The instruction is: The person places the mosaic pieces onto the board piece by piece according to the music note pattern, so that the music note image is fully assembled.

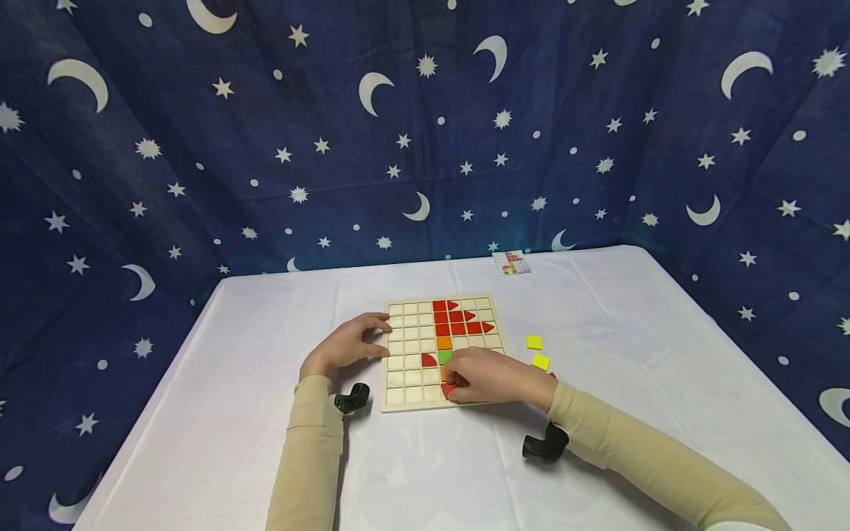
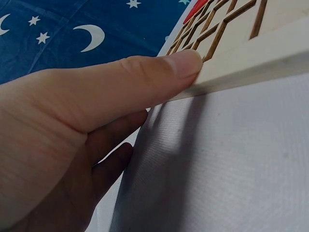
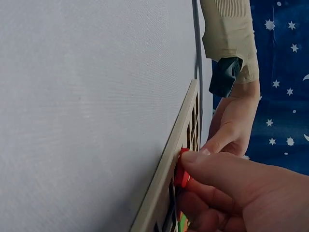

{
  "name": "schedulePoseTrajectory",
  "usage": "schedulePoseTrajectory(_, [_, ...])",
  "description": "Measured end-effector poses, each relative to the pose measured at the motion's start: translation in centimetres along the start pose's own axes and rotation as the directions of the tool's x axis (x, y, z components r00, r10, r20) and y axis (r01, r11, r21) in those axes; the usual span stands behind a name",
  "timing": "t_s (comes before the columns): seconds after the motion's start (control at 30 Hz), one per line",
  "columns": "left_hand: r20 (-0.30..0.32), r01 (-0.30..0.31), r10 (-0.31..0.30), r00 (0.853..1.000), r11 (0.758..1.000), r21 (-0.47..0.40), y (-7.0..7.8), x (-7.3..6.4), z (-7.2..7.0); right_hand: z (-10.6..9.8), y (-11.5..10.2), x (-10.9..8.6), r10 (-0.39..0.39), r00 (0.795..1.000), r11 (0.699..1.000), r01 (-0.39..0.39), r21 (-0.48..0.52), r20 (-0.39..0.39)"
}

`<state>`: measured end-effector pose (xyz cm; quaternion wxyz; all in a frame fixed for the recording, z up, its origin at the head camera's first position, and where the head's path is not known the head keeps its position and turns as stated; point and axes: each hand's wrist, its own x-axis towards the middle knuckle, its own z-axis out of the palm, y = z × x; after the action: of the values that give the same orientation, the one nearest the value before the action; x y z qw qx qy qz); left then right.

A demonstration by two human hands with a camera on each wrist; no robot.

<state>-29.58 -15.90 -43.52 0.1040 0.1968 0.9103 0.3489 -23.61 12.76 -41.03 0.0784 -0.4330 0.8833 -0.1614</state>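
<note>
A pale wooden grid board (image 1: pixel 403 396) lies on the table. At its near edge my right hand (image 1: pixel 494 375) pinches a red piece (image 3: pixel 182 169) between thumb and fingers, over the bottom row; the fingers partly cover it. My left hand (image 1: pixel 348 345) rests at the board's left side, its thumb (image 2: pixel 186 63) on the frame and the fingers loosely bent. Red squares (image 1: pixel 441 318) with pointed red ends (image 1: pixel 488 327) fill part of the upper rows. Below them sit an orange square (image 1: pixel 443 343), a green square (image 1: pixel 444 358) and a red quarter-circle (image 1: pixel 429 360).
Two yellow squares (image 1: pixel 534 342) lie right of the board, with a bit of red (image 1: pixel 553 375) showing past my right wrist. A small pattern card (image 1: pixel 511 263) lies at the table's back edge. A dark blue star-and-moon curtain (image 1: pixel 332 184) hangs behind the white table (image 1: pixel 265 310).
</note>
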Motion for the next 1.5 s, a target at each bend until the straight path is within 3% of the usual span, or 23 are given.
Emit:
schedulePoseTrajectory(0.17, [0.000, -0.007, 0.007, 1.000, 1.000, 0.002, 0.15, -0.06, -0.05, -0.02, -0.16, -0.05, 0.044, 0.999, 0.999, -0.044, -0.005, -0.014])
schedulePoseTrajectory(0.4, [0.000, -0.007, 0.007, 1.000, 1.000, 0.013, 0.18, -0.05, -0.05, 0.46, -0.03, 0.20, -0.012, 0.999, 1.000, 0.011, -0.024, -0.044])
schedulePoseTrajectory(0.57, [-0.001, -0.007, 0.007, 1.000, 1.000, 0.001, 0.19, -0.07, -0.03, 0.45, -0.10, 0.11, 0.044, 0.999, 0.997, -0.045, -0.069, -0.027])
schedulePoseTrajectory(0.93, [-0.001, -0.005, 0.005, 1.000, 1.000, -0.003, 0.12, 0.05, 0.01, 0.38, 0.03, 0.10, -0.022, 0.999, 1.000, 0.022, 0.003, -0.036])
schedulePoseTrajectory(1.5, [-0.003, 0.002, -0.002, 1.000, 1.000, -0.010, -0.03, -0.04, 0.01, 0.60, -0.39, 0.20, 0.039, 0.998, 0.998, -0.037, 0.042, -0.039])
